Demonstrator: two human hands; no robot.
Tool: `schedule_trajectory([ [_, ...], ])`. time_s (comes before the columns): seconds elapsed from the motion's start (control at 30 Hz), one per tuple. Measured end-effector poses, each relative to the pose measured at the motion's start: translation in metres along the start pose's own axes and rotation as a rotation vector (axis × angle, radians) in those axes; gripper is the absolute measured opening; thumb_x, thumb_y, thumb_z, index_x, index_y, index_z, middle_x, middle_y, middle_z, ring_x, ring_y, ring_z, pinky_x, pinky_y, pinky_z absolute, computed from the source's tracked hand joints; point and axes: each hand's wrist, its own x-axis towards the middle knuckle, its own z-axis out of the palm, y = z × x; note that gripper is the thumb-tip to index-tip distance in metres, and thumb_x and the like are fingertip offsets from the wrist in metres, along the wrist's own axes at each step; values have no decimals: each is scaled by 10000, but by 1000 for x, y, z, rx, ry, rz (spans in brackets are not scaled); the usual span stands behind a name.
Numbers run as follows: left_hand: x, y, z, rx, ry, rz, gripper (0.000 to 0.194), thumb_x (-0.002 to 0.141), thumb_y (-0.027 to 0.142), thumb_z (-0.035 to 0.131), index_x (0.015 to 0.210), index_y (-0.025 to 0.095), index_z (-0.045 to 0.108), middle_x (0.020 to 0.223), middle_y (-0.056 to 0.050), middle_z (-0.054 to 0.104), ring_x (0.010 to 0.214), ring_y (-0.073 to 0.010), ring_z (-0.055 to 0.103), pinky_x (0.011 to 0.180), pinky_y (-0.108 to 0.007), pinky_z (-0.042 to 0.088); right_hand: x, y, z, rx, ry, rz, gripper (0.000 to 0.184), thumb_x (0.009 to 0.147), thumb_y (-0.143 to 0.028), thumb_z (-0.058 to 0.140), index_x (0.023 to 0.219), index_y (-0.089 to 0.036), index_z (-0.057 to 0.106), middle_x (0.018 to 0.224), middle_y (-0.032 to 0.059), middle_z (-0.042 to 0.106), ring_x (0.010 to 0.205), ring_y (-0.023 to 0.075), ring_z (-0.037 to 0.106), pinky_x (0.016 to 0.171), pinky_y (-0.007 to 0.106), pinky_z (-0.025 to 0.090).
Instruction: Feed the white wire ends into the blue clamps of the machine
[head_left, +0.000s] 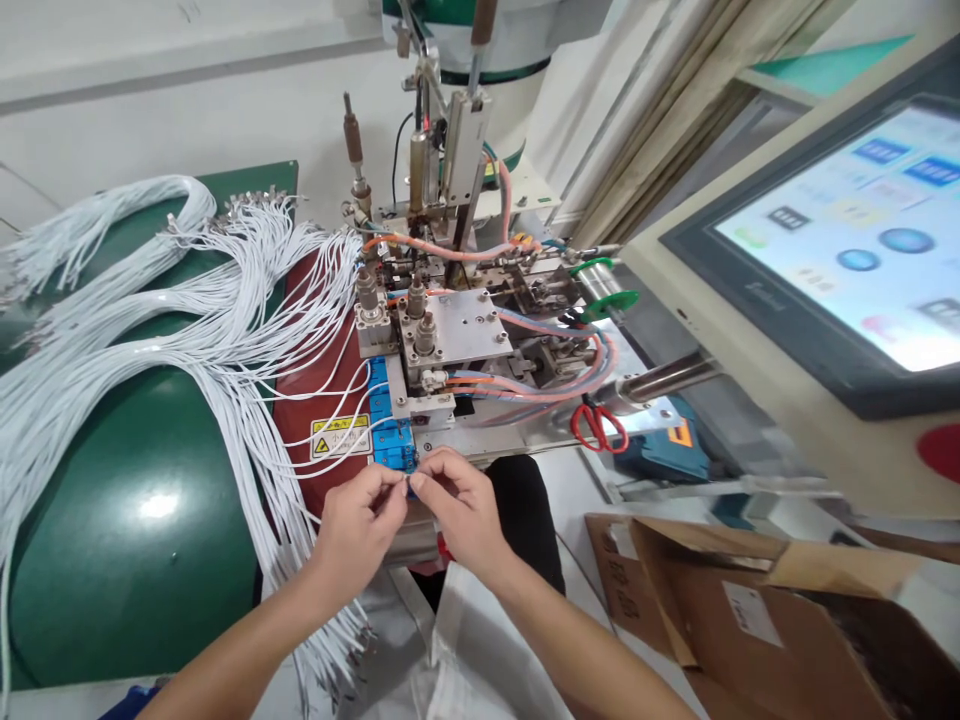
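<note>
My left hand [358, 522] and my right hand [457, 508] meet fingertip to fingertip just in front of the machine's blue block [391, 435]. Both pinch something very small between thumb and forefinger; it looks like the end of a thin white wire, but I cannot make it out. Many white wires [225, 330] with metal terminals fan across the green curved cover [142, 500] and the red panel [315, 390] to the left of my hands. Behind the blue block stands the small metal machine [450, 330] with cylinders and orange and blue hoses.
A touchscreen panel [847, 230] with a red button [941, 450] rises on the right. Red-handled scissors [598, 427] lie at the machine's right edge. An open cardboard box [757, 600] sits low on the right. A yellow warning label [340, 436] is on the red panel.
</note>
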Motion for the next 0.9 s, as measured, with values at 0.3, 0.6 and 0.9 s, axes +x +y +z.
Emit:
schedule_trajectory([
  [0.3,0,-4,8,-111,36,-63,161,790,278,494,818,153,591,524,39,532,443,-76,447,452,-173,376,-1,7,-2,55,21,78,71,732,-218,553,695,-175,596,695,20,559,636,139,531,593,264,440],
  [0.6,-2,-7,10,-78,19,-32,280,820,260,466,1069,170,557,569,31,602,449,-88,519,508,-193,431,2,7,-4,-154,19,-37,93,729,-168,549,657,-184,605,650,20,592,612,135,535,580,258,442],
  [0.9,1,-11,14,-81,45,-55,268,822,301,486,1041,167,562,640,0,665,519,-115,582,536,-208,474,2,11,-4,-312,86,-228,134,751,-165,498,651,-193,583,652,39,580,627,150,545,602,279,455],
])
